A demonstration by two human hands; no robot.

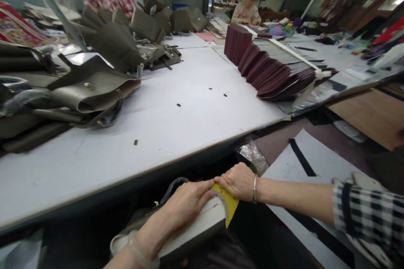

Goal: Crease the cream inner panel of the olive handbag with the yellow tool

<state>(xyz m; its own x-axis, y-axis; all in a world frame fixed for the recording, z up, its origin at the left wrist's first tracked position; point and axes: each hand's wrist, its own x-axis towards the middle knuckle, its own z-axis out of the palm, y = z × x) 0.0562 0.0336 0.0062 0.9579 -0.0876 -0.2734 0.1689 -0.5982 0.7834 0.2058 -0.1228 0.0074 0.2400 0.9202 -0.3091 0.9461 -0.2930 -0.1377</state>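
Note:
Below the front edge of the white table (176,130), both my hands hold one olive-grey leather bag piece (197,229) with a pale edge. My left hand (184,204) lies flat on top of it, fingers pressing near its end. My right hand (238,181), with a silver bracelet at the wrist, grips that end, where a yellow patch (230,204) shows under the fingers. Most of the piece is hidden in the dark under the table.
Olive-grey bags (91,92) are heaped on the table's left and far side. Fanned stacks of maroon pieces (274,75) lie on the right. Small black scraps (178,104) dot the table. Two people sit at the far end. White sheets (312,164) lie low on the right.

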